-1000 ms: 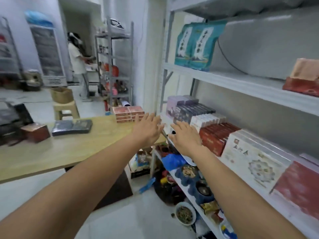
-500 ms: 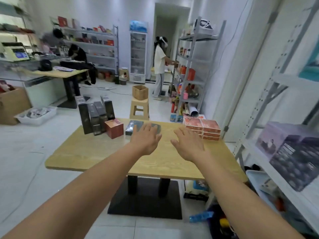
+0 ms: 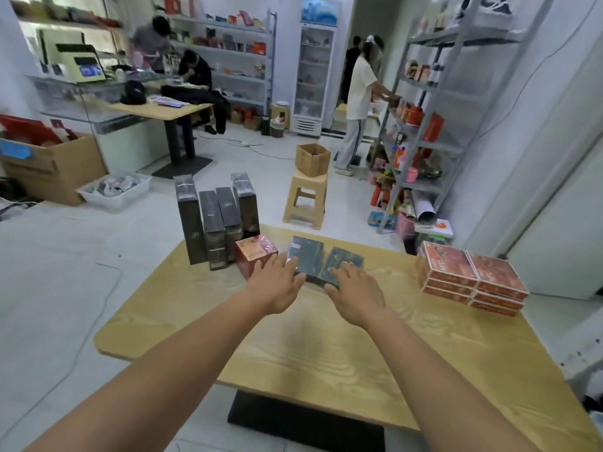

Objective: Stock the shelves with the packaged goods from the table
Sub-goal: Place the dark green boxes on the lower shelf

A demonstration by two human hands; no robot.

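Fingers straight, spread and empty: those of the left hand (image 3: pixel 277 285) overlap the near edge of one dark flat pack (image 3: pixel 306 256), those of the right hand (image 3: pixel 357 295) the near edge of its twin (image 3: pixel 344 261) just beside it; contact I cannot tell. A second ago both hands hovered at the shelf. Now they are over the counter (image 3: pixel 326 347), so a fresh pick-up seems to be starting.

No legible txt anywhere.

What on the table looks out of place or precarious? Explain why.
The stack of orange-red boxes sits hard against the table's far right edge, possibly overhanging it; a knock could tip it off. Nothing looks spilled or damaged.
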